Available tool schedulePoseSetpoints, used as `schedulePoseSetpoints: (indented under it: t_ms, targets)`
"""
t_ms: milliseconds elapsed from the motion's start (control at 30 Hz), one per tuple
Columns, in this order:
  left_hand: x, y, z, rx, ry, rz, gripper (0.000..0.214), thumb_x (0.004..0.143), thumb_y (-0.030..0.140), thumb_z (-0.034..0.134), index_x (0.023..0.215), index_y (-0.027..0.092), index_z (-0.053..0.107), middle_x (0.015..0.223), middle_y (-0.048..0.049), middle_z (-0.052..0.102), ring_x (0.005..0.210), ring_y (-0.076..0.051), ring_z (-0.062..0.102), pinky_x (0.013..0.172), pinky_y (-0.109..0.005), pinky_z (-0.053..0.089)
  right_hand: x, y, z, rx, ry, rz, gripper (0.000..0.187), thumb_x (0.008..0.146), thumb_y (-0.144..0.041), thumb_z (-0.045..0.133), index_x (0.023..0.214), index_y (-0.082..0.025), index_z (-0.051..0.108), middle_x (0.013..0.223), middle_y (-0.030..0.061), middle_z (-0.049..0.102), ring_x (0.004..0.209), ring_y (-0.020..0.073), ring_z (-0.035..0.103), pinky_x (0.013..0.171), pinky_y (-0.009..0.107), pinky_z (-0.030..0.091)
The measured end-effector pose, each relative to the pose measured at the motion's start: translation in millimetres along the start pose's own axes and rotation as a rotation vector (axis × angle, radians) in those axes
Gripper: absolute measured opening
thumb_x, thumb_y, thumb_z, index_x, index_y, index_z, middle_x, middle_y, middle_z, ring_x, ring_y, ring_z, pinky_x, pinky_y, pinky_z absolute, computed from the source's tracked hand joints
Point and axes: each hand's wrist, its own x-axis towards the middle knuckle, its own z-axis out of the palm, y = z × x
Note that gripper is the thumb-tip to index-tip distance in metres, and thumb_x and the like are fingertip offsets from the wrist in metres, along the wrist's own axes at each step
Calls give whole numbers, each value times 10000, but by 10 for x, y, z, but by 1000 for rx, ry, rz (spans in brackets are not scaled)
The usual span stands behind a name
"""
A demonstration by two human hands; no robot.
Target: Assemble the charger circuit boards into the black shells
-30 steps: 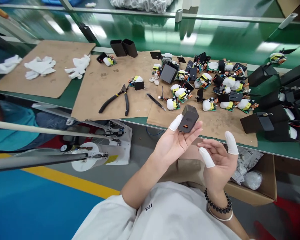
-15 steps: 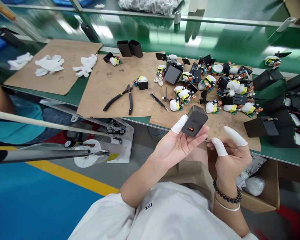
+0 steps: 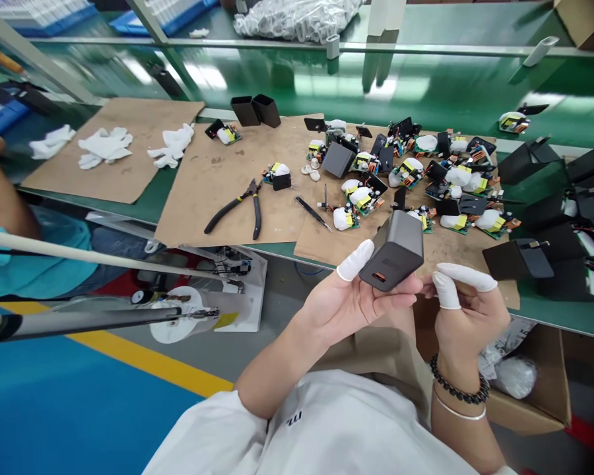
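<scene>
Your left hand [image 3: 344, 307] grips the black charger [image 3: 396, 254] near the table [image 3: 549, 307] edge, your right hand [image 3: 470, 320] pinched closed beside it; probably light, stiff and smooth, it is best held by its sides.

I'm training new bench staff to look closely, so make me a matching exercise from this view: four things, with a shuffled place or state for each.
Things
1. Black block with an orange slot
2. Pliers
3. Beaded bracelet
4. Crumpled clear plastic

Places and states
A. Around the wrist of the right hand
B. Lying on a cardboard sheet, handles spread
C. In the open cardboard box
D. Held in the left hand

Pairs: 1-D, 2-B, 3-A, 4-C
</scene>
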Motion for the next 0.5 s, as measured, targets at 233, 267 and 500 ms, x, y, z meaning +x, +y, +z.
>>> schedulePoseSetpoints:
  t_ms: [233, 267, 500]
  targets:
    - [189, 329, -1, 491, 56, 469, 581, 661, 341, 981, 1160, 261, 696, 1076, -28, 804, 927, -242, 806, 877, -369, 653, 337, 244, -62, -196, -281, -204, 113, 901, -246, 742, 990, -231, 811, 948, 43, 841, 833, 197, 794, 787, 328, 648]
    - [308, 475, 17, 588, 81, 531, 634, 633, 323, 992, 1186, 275, 685, 1137, -27, 796, 989, -251, 795, 930, -397, 644, 381, 252, -62, -206, -319, -202, 113, 908, -254, 729, 978, -229, 814, 944, 46, 842, 835, 200, 798, 777, 320, 653]
    - [2118, 1738, 503, 1159, 197, 724, 557, 643, 298, 972, 1103, 115, 716, 1093, -86, 796, 1139, -278, 717, 1109, -429, 552, 430, 266, -61, -203, -472, -93, 193, 950, -257, 637, 1022, -219, 812, 955, 60, 838, 775, 177, 784, 681, 258, 644]
